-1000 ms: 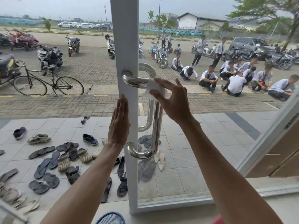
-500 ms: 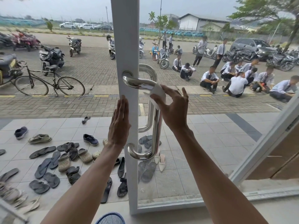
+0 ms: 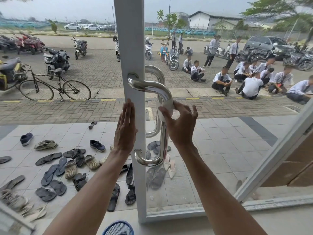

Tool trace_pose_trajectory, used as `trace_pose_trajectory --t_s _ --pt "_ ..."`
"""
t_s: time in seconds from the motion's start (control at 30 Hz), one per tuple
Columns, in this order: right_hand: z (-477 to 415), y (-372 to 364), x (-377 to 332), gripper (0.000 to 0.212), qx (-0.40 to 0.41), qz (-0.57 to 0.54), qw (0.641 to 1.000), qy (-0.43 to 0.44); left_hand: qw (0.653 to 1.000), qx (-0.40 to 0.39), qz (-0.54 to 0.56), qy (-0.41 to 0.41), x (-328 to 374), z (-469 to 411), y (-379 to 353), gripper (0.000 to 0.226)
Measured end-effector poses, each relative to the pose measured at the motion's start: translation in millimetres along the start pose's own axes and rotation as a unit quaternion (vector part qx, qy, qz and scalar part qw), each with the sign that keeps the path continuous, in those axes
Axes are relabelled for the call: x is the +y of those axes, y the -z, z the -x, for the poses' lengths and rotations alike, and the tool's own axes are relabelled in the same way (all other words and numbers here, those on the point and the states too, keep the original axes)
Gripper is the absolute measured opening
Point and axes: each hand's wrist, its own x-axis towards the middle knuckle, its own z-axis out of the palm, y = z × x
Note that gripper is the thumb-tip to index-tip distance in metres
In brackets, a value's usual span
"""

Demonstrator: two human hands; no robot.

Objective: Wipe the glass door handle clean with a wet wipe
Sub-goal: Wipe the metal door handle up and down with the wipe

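White door frame (image 3: pixel 133 48) upright, steel handle (image 3: pixel 152 88) mounted on its right edge. Left hand (image 3: pixel 125 131) left of handle, fingers straight, flat against frame, grip apart. Right hand (image 3: pixel 181 128) at handle's upper bend, grip clamped: thumb and forefinger pinch wet wipe (image 3: pixel 167 104) round bar. Wipe wrapped on handle just below bend, inside grip.
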Motion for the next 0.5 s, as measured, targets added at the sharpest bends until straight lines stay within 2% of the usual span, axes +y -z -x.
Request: trace_pose_trajectory --t_s 0.2,0.4,0.5 --pt "57 -7 33 0.042 -0.061 0.031 0.997 -0.043 1.0 -0.004 0.006 0.001 0 0 0 0.12" --pt "4 4 4 0.044 0.015 0.002 1.0 -0.004 1.0 0.0 -0.002 0.008 3 1 0 0.122" --pt "-5 3 -1 0.048 0.012 0.015 1.0 0.004 1.0 0.003 -0.007 0.008 2 0 -1 0.121"
